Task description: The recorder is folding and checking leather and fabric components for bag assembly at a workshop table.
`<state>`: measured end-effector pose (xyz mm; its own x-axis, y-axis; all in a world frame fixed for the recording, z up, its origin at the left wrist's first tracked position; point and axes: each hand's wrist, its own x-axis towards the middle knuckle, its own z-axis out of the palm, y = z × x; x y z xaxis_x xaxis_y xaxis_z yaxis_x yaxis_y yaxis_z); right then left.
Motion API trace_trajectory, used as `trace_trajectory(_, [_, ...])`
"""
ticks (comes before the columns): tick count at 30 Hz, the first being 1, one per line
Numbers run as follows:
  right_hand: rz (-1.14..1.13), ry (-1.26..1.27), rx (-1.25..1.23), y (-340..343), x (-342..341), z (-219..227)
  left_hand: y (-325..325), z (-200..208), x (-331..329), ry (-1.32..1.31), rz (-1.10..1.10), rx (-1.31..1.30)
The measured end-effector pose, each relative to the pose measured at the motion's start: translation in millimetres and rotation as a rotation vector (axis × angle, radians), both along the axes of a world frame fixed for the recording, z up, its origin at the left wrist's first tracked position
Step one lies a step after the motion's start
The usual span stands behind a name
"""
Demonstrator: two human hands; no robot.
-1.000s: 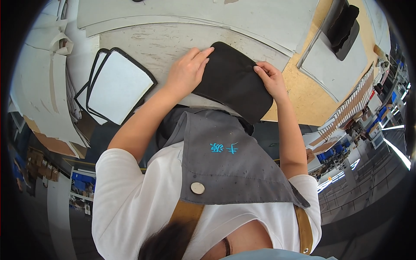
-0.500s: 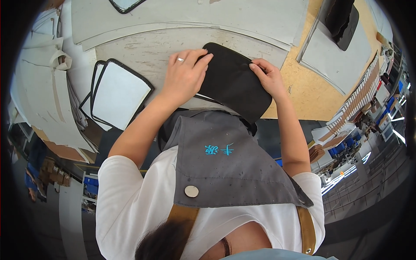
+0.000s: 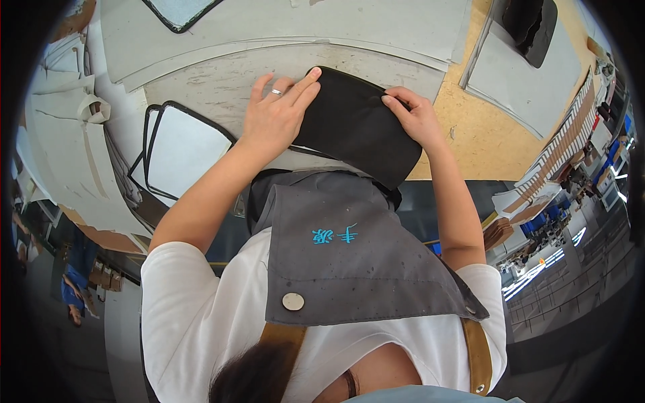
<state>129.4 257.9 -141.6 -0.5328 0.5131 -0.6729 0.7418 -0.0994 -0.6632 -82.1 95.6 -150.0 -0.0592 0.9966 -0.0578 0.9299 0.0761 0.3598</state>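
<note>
Scuffed worktop (image 3: pixel 201 84) — matte black panel (image 3: pixel 356 126), round-cornered

Both arms bent at the elbow, forearms reaching forward. Left forearm (image 3: pixel 205 191) angles up and inward; right forearm (image 3: pixel 458 198) runs nearer vertical, leaning slightly inward. Left hand (image 3: pixel 279 117): back facing up, digits spread, one finger extended toward upper right, outer fingers bent. Right hand (image 3: pixel 418 117): thumb (image 3: pixel 392 105) pointing left and inward, fingers close above it in a pinch posture, knuckles bent. Hands roughly level with each other, well apart.
</note>
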Motion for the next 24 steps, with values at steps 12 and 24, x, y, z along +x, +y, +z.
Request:
trace_trajectory(12, [0.014, -0.037, 0.000, 1, -2, 2, -10, 4, -1, -0.346, 0.157, 0.122])
trace_trajectory(24, [0.049, -0.006, 0.043, 1, 4, -6, 8, 8, 0, -0.192, 0.049, 0.020])
